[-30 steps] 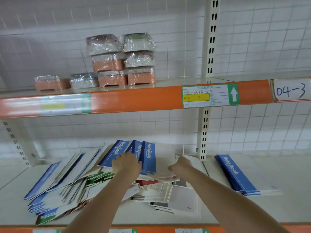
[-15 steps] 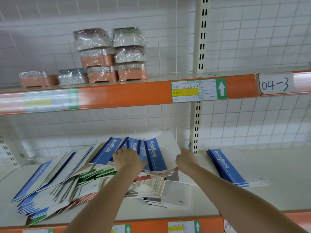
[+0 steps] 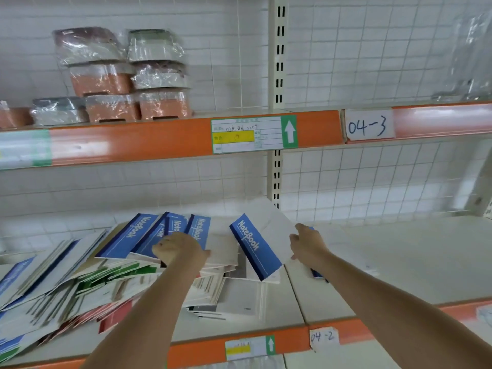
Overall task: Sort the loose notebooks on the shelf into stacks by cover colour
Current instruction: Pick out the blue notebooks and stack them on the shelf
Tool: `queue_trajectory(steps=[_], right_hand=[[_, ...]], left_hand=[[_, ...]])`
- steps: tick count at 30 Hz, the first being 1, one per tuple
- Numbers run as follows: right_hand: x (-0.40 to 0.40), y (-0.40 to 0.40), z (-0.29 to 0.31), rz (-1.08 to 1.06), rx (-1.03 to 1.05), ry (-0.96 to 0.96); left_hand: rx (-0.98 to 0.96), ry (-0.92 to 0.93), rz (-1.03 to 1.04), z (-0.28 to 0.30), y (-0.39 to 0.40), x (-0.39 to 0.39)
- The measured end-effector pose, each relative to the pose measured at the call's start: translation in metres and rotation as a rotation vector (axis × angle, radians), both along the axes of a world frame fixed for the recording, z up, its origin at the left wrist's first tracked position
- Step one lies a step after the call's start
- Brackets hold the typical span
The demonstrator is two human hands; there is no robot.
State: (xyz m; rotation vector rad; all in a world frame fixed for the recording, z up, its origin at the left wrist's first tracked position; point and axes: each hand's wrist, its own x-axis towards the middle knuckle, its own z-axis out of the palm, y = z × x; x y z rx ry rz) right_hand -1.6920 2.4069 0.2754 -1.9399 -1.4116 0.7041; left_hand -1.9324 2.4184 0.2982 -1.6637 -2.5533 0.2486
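A jumbled heap of loose notebooks (image 3: 87, 283) with blue, green and red covers spreads over the left of the lower shelf (image 3: 399, 262). My right hand (image 3: 308, 243) pinches the edge of one blue-and-white notebook (image 3: 255, 246), lifted and tilted above the heap. My left hand (image 3: 181, 250) rests with curled fingers on the fanned blue notebooks (image 3: 138, 235) at the top of the heap. A stack of blue notebooks (image 3: 318, 274) lies on the shelf to the right, mostly hidden behind my right forearm.
Plastic-wrapped packs (image 3: 127, 75) are piled on the upper shelf. An orange shelf rail (image 3: 133, 141) carries paper labels, one reading 04-3 (image 3: 368, 126). A slotted upright post (image 3: 277, 102) stands behind the notebooks, against a white wire grid.
My right hand has pulled one blue notebook off the fan and swung it to the right, apart from the others. The left hand stays on the heap. The view has shifted rightward.
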Motion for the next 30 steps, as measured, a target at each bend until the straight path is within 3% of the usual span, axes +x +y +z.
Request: queue_trajectory(steps=[9, 12, 22, 30], right_hand=[[0.063, -0.018, -0.001, 0.069, -0.004, -0.064], [0.083, -0.022, 0.0, 0.049, -0.011, -0.066], [0.145, -0.019, -0.005, -0.037, -0.024, -0.087], [0.172, -0.006, -0.028, -0.113, -0.078, -0.045]], left_hand=[[-0.032, -0.227, 0.088, 0.003, 0.005, 0.007], [0.069, -0.292, 0.081, -0.001, 0.004, 0.017], [0.382, -0.77, 0.031, -0.003, -0.011, 0.057], [0.341, -0.95, 0.04, -0.017, -0.041, 0.109]])
